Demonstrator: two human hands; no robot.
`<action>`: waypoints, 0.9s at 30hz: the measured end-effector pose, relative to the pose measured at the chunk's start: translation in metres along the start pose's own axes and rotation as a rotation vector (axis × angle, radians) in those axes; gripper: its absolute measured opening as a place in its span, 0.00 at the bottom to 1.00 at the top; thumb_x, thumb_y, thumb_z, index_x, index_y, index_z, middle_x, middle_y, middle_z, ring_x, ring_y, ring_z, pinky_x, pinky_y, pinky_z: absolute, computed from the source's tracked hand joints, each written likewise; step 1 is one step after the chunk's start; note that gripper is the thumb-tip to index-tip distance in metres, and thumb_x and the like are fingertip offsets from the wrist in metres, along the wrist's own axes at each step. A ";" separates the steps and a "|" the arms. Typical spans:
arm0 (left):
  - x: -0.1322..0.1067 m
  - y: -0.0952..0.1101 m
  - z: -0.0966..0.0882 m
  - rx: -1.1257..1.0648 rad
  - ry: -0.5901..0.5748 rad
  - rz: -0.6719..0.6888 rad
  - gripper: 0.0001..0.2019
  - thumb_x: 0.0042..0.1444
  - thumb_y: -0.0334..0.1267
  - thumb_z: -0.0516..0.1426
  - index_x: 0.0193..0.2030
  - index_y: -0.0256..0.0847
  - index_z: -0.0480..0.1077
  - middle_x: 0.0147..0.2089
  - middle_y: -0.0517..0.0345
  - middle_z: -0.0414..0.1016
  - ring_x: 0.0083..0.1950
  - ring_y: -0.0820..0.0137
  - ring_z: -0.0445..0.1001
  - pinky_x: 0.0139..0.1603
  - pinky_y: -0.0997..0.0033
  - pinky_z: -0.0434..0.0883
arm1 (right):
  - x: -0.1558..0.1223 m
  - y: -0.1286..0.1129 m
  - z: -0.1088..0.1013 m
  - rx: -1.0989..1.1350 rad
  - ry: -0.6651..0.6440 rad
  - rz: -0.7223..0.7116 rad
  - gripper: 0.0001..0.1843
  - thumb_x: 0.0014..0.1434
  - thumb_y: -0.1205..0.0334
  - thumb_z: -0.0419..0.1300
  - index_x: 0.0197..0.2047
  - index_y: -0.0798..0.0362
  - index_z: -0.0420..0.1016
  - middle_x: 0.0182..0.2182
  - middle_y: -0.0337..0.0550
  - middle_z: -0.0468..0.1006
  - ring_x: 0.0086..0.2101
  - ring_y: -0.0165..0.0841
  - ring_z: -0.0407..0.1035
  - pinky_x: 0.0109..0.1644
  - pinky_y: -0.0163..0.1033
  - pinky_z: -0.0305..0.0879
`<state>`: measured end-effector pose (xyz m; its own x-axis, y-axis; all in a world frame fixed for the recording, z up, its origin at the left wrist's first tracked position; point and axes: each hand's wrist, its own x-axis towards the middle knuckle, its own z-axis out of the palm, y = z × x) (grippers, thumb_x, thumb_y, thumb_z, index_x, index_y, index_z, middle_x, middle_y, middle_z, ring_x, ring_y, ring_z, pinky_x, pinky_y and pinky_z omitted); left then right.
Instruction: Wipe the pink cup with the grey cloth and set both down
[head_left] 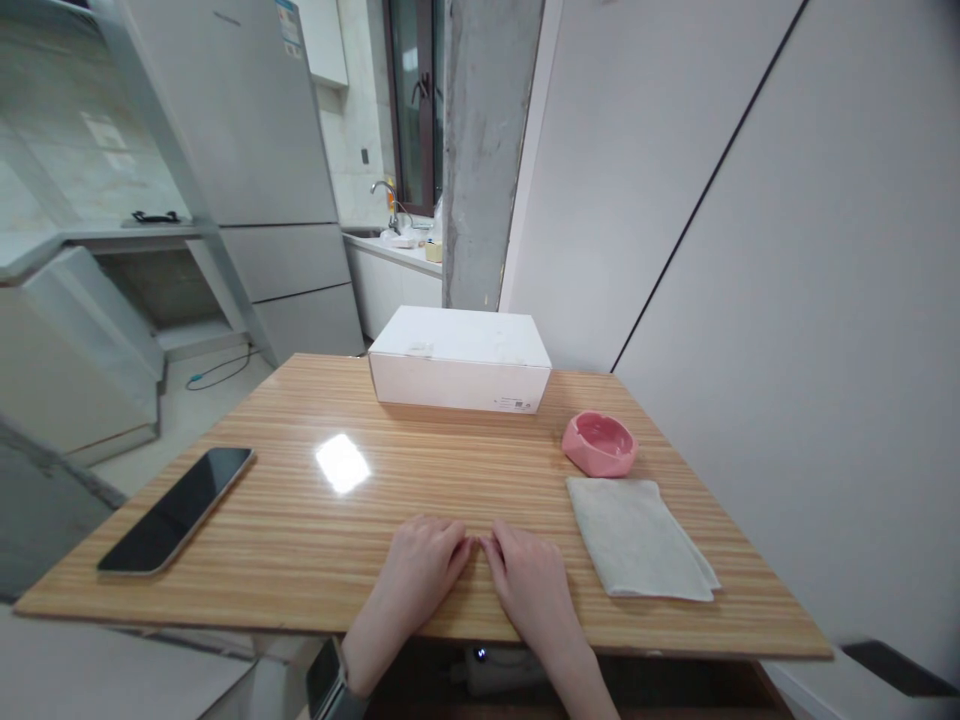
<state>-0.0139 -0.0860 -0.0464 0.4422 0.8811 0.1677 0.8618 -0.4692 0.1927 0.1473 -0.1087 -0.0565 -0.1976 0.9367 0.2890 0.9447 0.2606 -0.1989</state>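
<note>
Both of my hands rest on the wooden table near its front edge, their thumb tips meeting or almost meeting. My left hand (429, 562) is closed, fingers curled under, and nothing shows in it. Likewise closed, my right hand (527, 577) shows only its back and thumb, with no object visible. A folded light grey cloth (641, 540) lies just right of my right hand. Behind the cloth sits a pink faceted bowl, like an ashtray (600, 444). At the far left of the table lies a phone (178, 512) with a dark screen.
A closed white box (461, 360) stands at the back of the wooden table (300, 570). A white wall (810, 300) runs along the right side. Beyond the table are a refrigerator (247, 130), a concrete pillar (484, 150) and a sink faucet (388, 203).
</note>
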 end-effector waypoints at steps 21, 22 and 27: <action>0.000 0.000 0.002 0.009 -0.029 0.002 0.16 0.64 0.37 0.45 0.31 0.41 0.70 0.31 0.53 0.78 0.34 0.63 0.75 0.35 0.67 0.64 | -0.001 -0.003 -0.002 0.029 -0.010 0.019 0.11 0.66 0.64 0.49 0.31 0.50 0.64 0.27 0.38 0.75 0.29 0.33 0.71 0.31 0.37 0.48; 0.001 -0.001 0.000 0.014 -0.049 0.006 0.16 0.64 0.36 0.45 0.31 0.41 0.71 0.31 0.52 0.78 0.34 0.63 0.75 0.34 0.68 0.64 | -0.001 -0.003 -0.002 0.028 -0.010 0.017 0.11 0.65 0.64 0.49 0.30 0.50 0.64 0.27 0.38 0.75 0.29 0.33 0.71 0.31 0.36 0.48; 0.035 0.013 -0.022 -0.237 -0.015 0.052 0.16 0.62 0.38 0.46 0.27 0.39 0.69 0.27 0.56 0.75 0.29 0.70 0.71 0.31 0.72 0.61 | -0.002 -0.002 0.000 0.061 0.021 0.008 0.08 0.63 0.68 0.50 0.33 0.51 0.66 0.28 0.38 0.76 0.29 0.32 0.71 0.31 0.35 0.48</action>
<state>0.0075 -0.0627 -0.0164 0.4897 0.8552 0.1696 0.7560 -0.5134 0.4060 0.1463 -0.1110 -0.0565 -0.1837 0.9341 0.3062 0.9286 0.2671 -0.2576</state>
